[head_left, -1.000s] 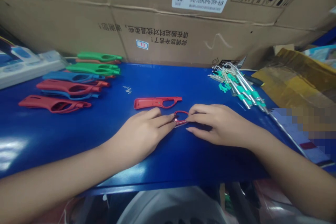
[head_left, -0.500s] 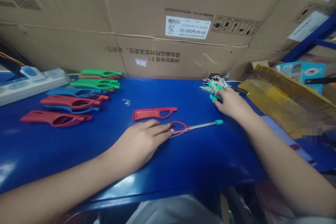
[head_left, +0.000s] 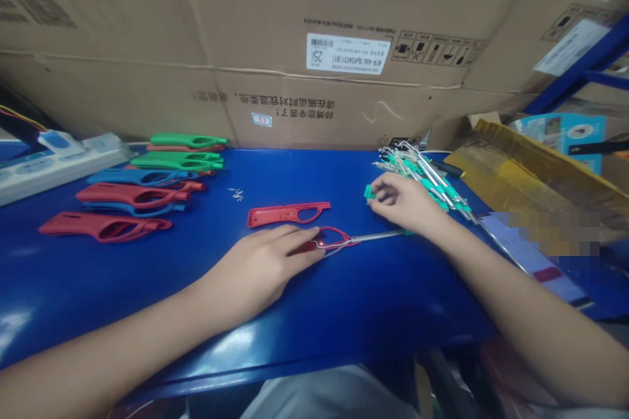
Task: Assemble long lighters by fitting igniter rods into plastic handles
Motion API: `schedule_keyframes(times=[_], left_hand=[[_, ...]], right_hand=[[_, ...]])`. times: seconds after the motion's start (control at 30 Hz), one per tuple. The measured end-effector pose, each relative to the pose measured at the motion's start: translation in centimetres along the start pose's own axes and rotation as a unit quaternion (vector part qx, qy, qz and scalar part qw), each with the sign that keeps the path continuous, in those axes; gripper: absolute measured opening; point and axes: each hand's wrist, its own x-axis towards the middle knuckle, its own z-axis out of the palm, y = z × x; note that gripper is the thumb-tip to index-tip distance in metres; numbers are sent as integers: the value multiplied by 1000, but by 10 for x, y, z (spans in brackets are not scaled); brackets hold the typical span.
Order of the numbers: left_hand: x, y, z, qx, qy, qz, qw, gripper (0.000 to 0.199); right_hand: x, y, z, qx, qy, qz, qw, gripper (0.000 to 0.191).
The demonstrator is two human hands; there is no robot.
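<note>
My left hand (head_left: 265, 268) is closed on a red shell (head_left: 337, 233) with a thin wire along it. A metal rod (head_left: 376, 236) extends from the shell to the right, its green tip partly behind my right wrist. My right hand (head_left: 400, 200) pinches a small green piece (head_left: 369, 192) between thumb and forefinger, above the table. Another red shell half (head_left: 289, 213) lies just beyond my left hand. Behind my right hand is a pile of metal rods (head_left: 427, 173) with green parts.
Red, blue and green shells (head_left: 132, 195) lie stacked at the left, near a white power strip (head_left: 63, 163). Small pins (head_left: 236, 194) lie mid-table. A large cardboard box (head_left: 275, 46) stands behind the blue table (head_left: 314, 321). Yellow packaging (head_left: 531, 183) is at the right.
My right hand has moved left and toward me from the rod pile, now with the green piece clear of it. More of the rods show. My left hand has barely moved.
</note>
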Motion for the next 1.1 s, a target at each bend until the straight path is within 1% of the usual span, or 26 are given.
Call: schedule_keyframes(times=[0.07,0.1,0.23,0.27,0.37,0.47,0.57,0.63,0.7,0.77,0.83,0.9,0.93,1.0,1.1], left_hand=[[-1,-1,0,-2,3,-3,1000,42],[-1,-1,0,-8,5,-5,1000,42],[0,-1,0,-48,16,-21,998,40],[0,-1,0,-56,19,-25,998,39],[2,-3,0,-70,36,-27,997,34],[4,-7,1,-88,66,-26,994,26],[4,-10,0,-114,83,-39,989,19],[4,-10,-1,-131,81,-56,987,13],[5,-9,-3,-145,72,-71,984,14],[6,-8,-5,-156,61,-80,983,19],[7,-7,-6,-161,52,-91,981,19],[8,-7,-7,-160,45,-110,980,21],[8,-7,-7,-159,44,-120,979,22],[9,-8,-6,-159,46,-134,977,23],[8,-8,-4,-156,59,-138,976,20]], right_hand=[[-2,-4,5,81,5,31,996,17],[-2,-6,7,101,5,31,994,19],[-3,-8,10,79,17,-40,996,16],[-4,-8,11,86,13,-45,995,16],[-4,-8,14,132,-12,-17,991,16],[-5,-9,15,147,-32,14,989,18],[-6,-11,14,130,-29,9,991,18],[-6,-11,12,108,-29,-6,994,17],[-5,-11,13,119,-39,-4,992,17],[-5,-9,15,157,-44,13,987,16],[-4,-8,17,202,-39,36,978,15],[-4,-7,19,222,-40,64,972,18],[-3,-6,18,214,-42,73,973,19],[-3,-6,15,157,-42,74,984,17],[-4,-4,8,41,-37,21,998,10]])
